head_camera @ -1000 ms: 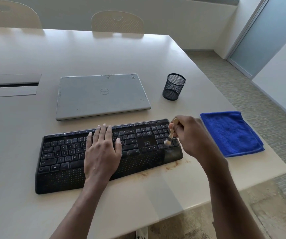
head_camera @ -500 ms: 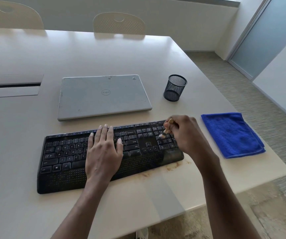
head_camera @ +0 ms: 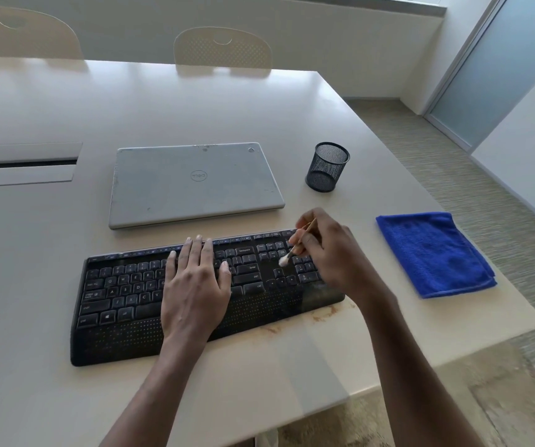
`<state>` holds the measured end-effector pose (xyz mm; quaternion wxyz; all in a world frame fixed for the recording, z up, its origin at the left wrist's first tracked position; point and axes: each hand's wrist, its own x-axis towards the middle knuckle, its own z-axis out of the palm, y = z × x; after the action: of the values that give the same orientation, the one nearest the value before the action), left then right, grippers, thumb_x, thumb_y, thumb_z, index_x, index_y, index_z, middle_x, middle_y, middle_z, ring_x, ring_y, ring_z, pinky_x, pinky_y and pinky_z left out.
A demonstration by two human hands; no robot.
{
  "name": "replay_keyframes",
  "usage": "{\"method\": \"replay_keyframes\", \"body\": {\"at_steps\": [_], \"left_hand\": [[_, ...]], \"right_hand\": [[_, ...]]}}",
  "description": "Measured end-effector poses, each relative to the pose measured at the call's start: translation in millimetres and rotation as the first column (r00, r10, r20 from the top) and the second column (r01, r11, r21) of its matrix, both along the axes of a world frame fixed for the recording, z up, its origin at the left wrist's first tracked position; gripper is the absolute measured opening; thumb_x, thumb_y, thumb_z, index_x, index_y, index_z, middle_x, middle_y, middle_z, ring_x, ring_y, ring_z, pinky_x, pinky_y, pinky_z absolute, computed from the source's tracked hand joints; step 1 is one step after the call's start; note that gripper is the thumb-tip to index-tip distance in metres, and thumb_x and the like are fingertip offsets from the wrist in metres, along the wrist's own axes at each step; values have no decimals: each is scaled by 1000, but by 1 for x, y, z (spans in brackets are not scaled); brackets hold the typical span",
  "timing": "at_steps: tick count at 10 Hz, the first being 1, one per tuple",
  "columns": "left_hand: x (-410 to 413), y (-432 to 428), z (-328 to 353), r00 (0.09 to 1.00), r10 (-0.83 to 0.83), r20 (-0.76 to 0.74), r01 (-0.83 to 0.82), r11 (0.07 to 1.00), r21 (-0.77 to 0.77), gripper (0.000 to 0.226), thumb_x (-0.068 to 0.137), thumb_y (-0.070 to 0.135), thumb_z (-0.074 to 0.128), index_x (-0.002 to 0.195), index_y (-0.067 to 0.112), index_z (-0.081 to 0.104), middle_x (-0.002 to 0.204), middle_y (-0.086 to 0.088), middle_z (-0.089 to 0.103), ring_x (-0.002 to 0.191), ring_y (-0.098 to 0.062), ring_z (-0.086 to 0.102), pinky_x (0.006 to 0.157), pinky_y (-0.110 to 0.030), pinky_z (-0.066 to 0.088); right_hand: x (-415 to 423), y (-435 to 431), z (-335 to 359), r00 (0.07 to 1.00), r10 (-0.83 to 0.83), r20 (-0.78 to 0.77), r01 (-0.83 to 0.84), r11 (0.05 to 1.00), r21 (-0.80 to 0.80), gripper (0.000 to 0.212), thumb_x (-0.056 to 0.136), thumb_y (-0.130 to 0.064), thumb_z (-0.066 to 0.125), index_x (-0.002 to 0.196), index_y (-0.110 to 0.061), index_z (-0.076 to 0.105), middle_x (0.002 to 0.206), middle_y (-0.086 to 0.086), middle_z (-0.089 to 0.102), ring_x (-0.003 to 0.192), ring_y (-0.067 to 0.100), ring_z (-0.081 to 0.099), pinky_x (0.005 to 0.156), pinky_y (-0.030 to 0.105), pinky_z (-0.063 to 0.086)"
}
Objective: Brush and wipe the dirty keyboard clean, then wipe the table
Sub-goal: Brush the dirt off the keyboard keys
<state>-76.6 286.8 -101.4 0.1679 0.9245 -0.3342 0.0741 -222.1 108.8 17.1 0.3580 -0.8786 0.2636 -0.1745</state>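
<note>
A cream table point(head_camera: 34, 350) stands in a pale-walled room, with a grey cable hatch point(head_camera: 24, 164) set into its left side and 2 cream chairs point(head_camera: 222, 46) at the far edge. A dusty black keyboard point(head_camera: 124, 285) lies near the front; the left hand point(head_camera: 195, 285) is pressed flat on its middle keys, fingers together. A closed silver laptop point(head_camera: 195, 185) lies behind. A small wooden-handled brush point(head_camera: 292, 251) is pinched by the right hand point(head_camera: 330, 256), white bristles down among the right-hand keys. Brown stains point(head_camera: 321, 314) are seen by the keyboard's right corner, a black mesh cup point(head_camera: 327, 167) farther back, a folded blue cloth point(head_camera: 434, 253) rightmost.
</note>
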Motion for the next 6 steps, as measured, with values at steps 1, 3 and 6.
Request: {"method": "replay_keyframes", "body": {"at_steps": [1, 3, 6], "left_hand": [[0, 0, 0, 1000, 1, 5, -1, 1000, 5, 67, 102, 48, 32, 155, 10, 47, 162, -12, 45, 155, -25, 35, 129, -47, 22], [0, 0, 0, 1000, 1, 3, -1, 1000, 9, 67, 102, 48, 32, 155, 10, 47, 162, -12, 45, 155, -25, 35, 129, -47, 22], [0, 0, 0, 1000, 2, -6, -2, 1000, 11, 68, 103, 49, 30, 157, 10, 44, 163, -12, 43, 156, -25, 34, 130, -47, 21]], "right_hand": [[-4, -7, -8, 993, -106, -43, 106, 994, -2, 11, 104, -11, 56, 96, -17, 59, 85, -3, 74, 71, 7, 73, 77, 36, 63], [-9, -6, 1, 972, -234, -3, 233, 972, -23, 11, 104, -14, 58, 95, -12, 63, 84, 2, 73, 65, 9, 73, 65, 26, 63], [-20, -12, 3, 923, -381, -61, 378, 924, -61, 14, 105, -19, 58, 92, -14, 62, 80, -1, 72, 59, -3, 68, 51, 8, 50]]}}
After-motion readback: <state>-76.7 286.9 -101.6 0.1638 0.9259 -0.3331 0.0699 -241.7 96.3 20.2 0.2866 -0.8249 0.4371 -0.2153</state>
